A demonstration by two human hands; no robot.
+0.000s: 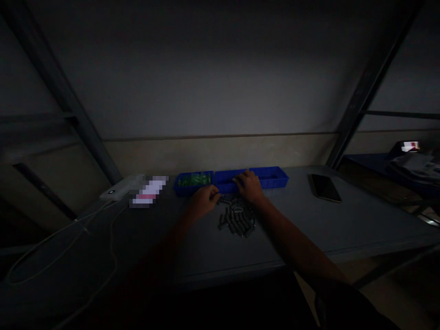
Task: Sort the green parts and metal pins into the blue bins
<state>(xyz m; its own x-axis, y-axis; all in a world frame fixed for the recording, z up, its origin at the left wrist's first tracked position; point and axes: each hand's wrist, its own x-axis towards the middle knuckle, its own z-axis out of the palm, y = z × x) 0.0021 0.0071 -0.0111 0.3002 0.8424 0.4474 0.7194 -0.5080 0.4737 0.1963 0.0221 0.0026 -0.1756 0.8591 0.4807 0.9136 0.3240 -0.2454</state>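
Observation:
Dim light makes small details hard to see. My left hand (205,200) is closed in a pinch just in front of the blue bins, beside a pile of small grey metal cylinders (237,221). What its fingertips hold, if anything, is too small to name. My right hand (250,186) reaches over the middle blue bin (225,176), fingers bent and pinched together; I cannot make out what is between them. Green packets (195,179) fill the left blue bin (184,190). A third blue bin (277,178) stands at the right end of the row.
A phone with a lit, blurred screen (149,191) and a white box-like device (117,190) with cables lie at left. Another dark phone (325,187) rests on the grey table (295,215) at right. Metal frame posts (357,101) and a wall stand behind.

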